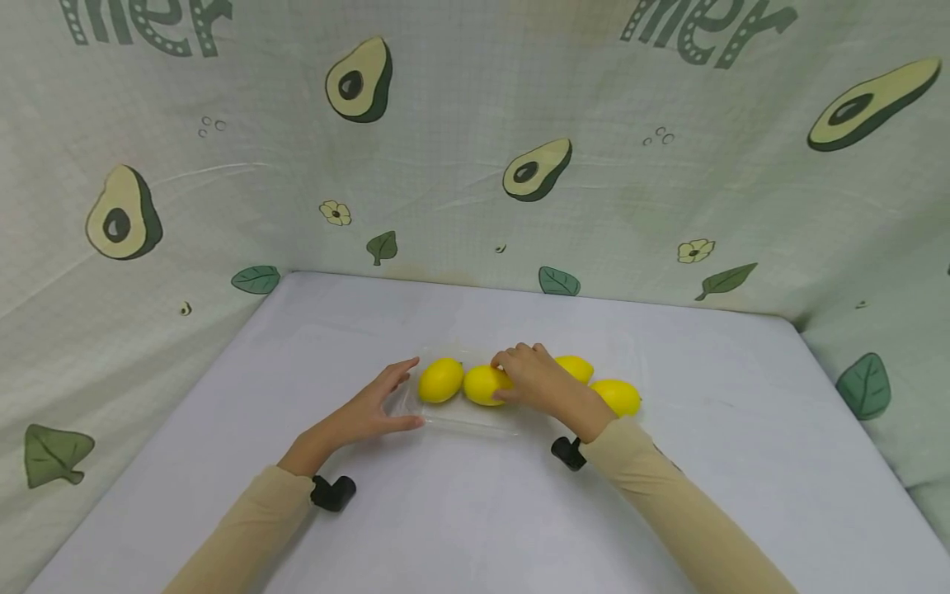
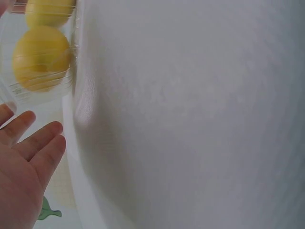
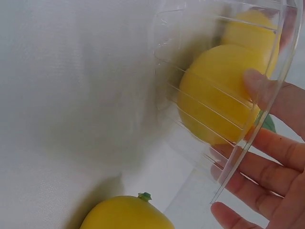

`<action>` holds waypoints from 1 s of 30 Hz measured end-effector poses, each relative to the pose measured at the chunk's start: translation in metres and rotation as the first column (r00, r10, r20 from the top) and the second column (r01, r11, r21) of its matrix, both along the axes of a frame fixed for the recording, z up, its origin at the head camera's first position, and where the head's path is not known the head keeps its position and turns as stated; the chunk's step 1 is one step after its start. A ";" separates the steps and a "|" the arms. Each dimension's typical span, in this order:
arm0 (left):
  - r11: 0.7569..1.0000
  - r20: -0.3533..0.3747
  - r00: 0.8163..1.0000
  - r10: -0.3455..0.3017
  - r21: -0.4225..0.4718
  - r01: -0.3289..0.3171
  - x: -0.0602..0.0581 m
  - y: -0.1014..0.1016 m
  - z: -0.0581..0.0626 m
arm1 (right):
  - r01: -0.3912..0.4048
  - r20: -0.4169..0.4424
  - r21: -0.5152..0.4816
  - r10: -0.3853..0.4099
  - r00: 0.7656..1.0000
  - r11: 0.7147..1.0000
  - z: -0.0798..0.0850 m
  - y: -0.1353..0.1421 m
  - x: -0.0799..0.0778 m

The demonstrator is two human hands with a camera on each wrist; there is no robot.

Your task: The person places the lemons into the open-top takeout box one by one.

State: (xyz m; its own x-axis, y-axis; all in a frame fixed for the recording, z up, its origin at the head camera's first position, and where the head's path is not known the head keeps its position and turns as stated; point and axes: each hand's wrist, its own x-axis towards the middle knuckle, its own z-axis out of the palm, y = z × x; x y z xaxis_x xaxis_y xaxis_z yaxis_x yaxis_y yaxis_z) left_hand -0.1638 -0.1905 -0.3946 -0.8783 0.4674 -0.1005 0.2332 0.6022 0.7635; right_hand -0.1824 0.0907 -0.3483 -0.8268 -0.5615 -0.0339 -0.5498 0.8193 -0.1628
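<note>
A clear plastic container (image 1: pixel 475 427) stands on the table with two yellow lemons inside. The left lemon (image 1: pixel 441 380) lies near its left end. Over the other lemon (image 1: pixel 484 385) reaches my right hand (image 1: pixel 540 381), thumb on one side and fingers on the other, holding it. In the right wrist view, the thumb (image 3: pixel 259 83) rests on that lemon inside the clear wall. My left hand (image 1: pixel 371 408) spreads thumb and fingers about the container's left end, with fingertips at its edge. Two more lemons, one behind (image 1: pixel 575 368) and one in front (image 1: pixel 616 398), lie right of the container, partly hidden by the right arm.
A white-covered table (image 1: pixel 445 511) spreads out beneath everything. Behind it and at the sides hangs a pale cloth (image 1: pixel 445 165) printed with avocados and leaves. A black wrist camera (image 1: pixel 332 493) is on the left wrist, another (image 1: pixel 568 454) on the right.
</note>
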 end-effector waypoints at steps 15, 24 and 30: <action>1.000 -0.008 1.000 -0.002 0.007 0.002 0.000 0.000 -0.002 | 0.028 0.019 -0.154 -0.026 0.999 0.988 0.014 0.020 0.009; 1.000 -0.010 1.000 -0.002 0.008 0.002 0.000 0.000 -0.002 | 0.098 0.081 -0.251 -0.080 0.994 0.963 0.021 0.049 0.016; 1.000 -0.011 1.000 0.002 0.001 -0.002 0.000 0.000 -0.001 | 0.132 0.099 -0.262 -0.109 0.989 0.956 0.023 0.068 0.018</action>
